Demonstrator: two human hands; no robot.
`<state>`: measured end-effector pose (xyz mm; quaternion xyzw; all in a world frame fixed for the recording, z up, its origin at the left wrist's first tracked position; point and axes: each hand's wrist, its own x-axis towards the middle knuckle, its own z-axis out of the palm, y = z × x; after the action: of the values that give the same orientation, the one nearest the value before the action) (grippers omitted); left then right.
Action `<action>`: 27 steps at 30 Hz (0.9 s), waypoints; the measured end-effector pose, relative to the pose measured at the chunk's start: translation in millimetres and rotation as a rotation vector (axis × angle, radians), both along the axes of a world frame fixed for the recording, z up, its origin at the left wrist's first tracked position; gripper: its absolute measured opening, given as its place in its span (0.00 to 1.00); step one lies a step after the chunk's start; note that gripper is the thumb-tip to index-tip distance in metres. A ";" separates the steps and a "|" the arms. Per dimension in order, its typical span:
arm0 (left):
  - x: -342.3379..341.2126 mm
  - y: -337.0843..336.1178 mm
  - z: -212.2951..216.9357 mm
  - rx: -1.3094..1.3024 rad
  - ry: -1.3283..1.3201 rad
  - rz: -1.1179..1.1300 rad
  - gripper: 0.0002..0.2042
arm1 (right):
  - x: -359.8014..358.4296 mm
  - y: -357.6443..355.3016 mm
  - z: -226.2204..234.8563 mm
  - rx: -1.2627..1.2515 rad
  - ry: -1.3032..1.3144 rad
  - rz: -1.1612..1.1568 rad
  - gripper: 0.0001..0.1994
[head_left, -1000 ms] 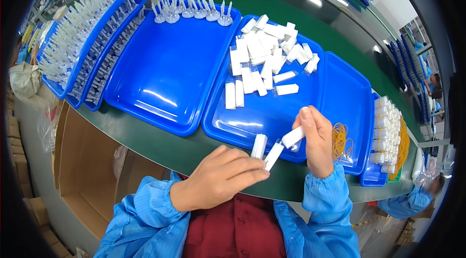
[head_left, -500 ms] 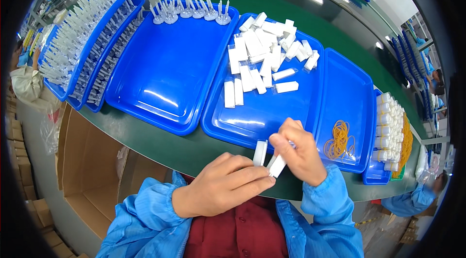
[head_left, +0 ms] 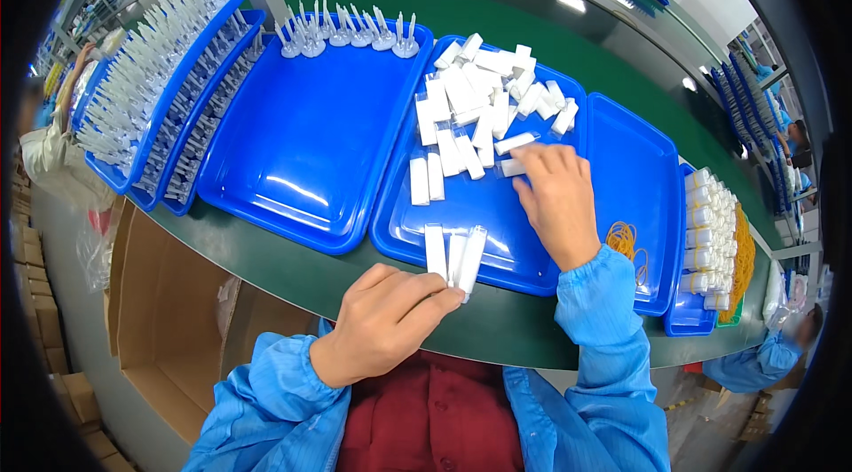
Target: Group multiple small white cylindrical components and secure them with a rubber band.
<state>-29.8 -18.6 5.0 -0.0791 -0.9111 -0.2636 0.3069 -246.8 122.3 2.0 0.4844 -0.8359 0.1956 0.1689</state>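
We record bright light, white glare streaks on the blue trays (head_left: 293,135), fisheye bending, black corners.

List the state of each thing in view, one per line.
Left hand: pinching fanned white pieces
Right hand: at a loose white piece, grip unclear
Middle tray: partly covered with piled white pieces
Left tray: mostly bare, clear parts along far edge
Rubber bands: loose, tangled
Cardboard box: open
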 end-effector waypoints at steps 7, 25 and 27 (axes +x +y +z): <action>-5.5 2.8 -4.4 0.012 -0.118 -0.027 0.14 | 19.5 15.7 21.3 0.141 -0.481 -0.033 0.22; -2.4 11.8 13.5 0.035 -0.135 -0.170 0.17 | 63.5 22.6 1.8 -0.574 -1.258 -0.045 0.20; -3.4 13.6 14.3 0.013 -0.144 -0.178 0.17 | 66.0 24.5 3.8 -0.588 -1.264 -0.027 0.19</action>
<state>-33.2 -5.0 19.3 -0.1387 -0.9184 -0.3006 0.2166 -180.9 146.8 5.8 0.2015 -0.6920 0.6562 -0.2235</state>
